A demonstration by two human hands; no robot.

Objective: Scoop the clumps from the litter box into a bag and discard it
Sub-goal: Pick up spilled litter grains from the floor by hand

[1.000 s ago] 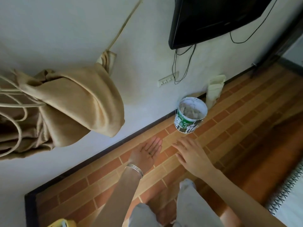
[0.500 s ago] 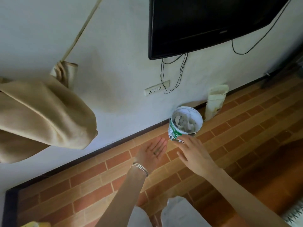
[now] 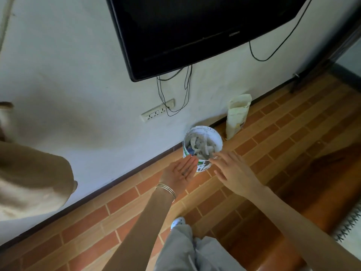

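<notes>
Since the earlier frames both hands have come forward to the bucket [image 3: 202, 148], and the view has swung right, so the curtain [image 3: 31, 182] now shows only at the left edge. Head view, the only one. Left hand [image 3: 180, 171]: palm up, fingers straight and together, flat and empty, fingertips just beside the bucket's near left wall; thin bangles [image 3: 166, 189] on the wrist. Right hand [image 3: 232, 171]: palm down, fingers spread wide, holding nothing, fingertips at the bucket's near rim; whether they touch it cannot be told. Bucket: white, with a green printed band, upright on the floor [image 3: 273, 153] close to the wall [image 3: 78, 94], open-topped, filled with crumpled pale material; whether that includes a bag cannot be told. Pouch [image 3: 237, 115]: cream, upright, leaning at the baseboard just right of and behind the bucket. Litter box: out of frame. Floor: brick-pattern tile in orange and tan. TV [image 3: 205, 30]: black, wall-mounted above the bucket, cables [image 3: 173, 90] hanging to a white power strip [image 3: 157, 113] fixed to the wall. Rug [image 3: 349, 223]: patterned edge at lower right. Person's grey trousers [image 3: 195, 253] and a light shoe [image 3: 178, 221] at bottom centre.
</notes>
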